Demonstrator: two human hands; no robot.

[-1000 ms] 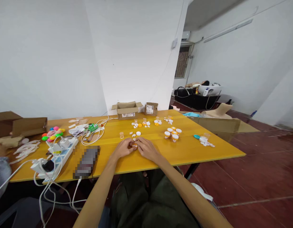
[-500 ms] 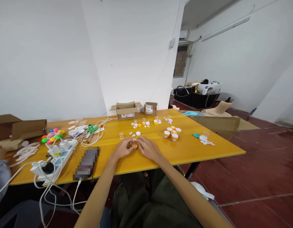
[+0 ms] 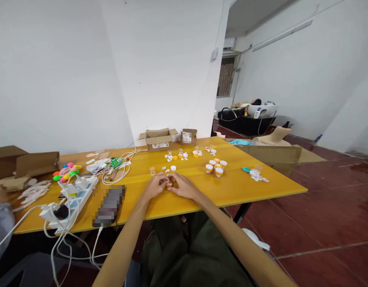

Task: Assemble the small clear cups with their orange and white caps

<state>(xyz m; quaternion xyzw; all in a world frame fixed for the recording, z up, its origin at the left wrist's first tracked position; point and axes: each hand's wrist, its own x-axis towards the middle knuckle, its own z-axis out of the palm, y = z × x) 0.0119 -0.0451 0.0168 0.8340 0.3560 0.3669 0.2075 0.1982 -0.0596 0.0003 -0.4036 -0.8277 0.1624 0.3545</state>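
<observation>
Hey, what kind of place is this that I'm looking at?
Probably a makeshift workroom, not a home kitchen or shop: a plain yellow table strewn with small orange jars, open cardboard boxes and a power strip. Both hands meet at one small orange piece.

Mid-left of frame: white power strip (image 3: pixel 78 195) w/ plugs & tangled white cables, blurred dark object (image 3: pixel 108 204) just right of it. Colourful ball toy (image 3: pixel 66 170) above the strip. Two cardboard boxes (image 3: pixel 159 139) at table's far edge, centre. Teal lid (image 3: pixel 246 170) right of centre. Brown box (image 3: pixel 25 162) far left.
</observation>
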